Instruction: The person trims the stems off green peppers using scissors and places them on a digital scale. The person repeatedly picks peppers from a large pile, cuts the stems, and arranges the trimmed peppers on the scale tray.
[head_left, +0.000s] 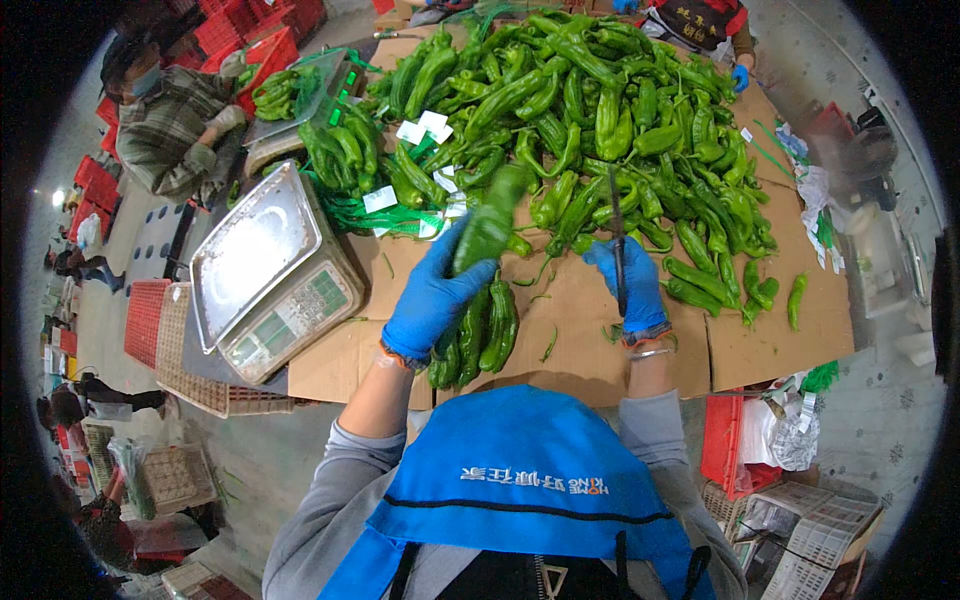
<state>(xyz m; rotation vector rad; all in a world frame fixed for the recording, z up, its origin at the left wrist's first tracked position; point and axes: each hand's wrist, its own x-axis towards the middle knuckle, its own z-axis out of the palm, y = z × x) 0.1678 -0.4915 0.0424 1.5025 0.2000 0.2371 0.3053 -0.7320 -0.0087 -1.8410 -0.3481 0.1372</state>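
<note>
My left hand (431, 304), in a blue glove, grips a large green pepper (491, 217) that is blurred at its upper end. Below that hand, several green peppers (499, 330) lie together on the cardboard (585, 337), partly hidden by my fingers. A thin, dark, blade-like tool (616, 217) is held in my gloved right hand (637, 289), pointing away from me; blur hides its exact kind. Just beyond both hands rises a broad heap of green peppers (585, 112).
A digital scale (300, 315) with a metal pan (255, 247) stands at left. White tags (379, 199) and green netting (360, 217) lie beside the heap. Behind another scale (330, 90) is a co-worker (169, 127). A red crate (724, 435) sits beyond the table's near-right edge.
</note>
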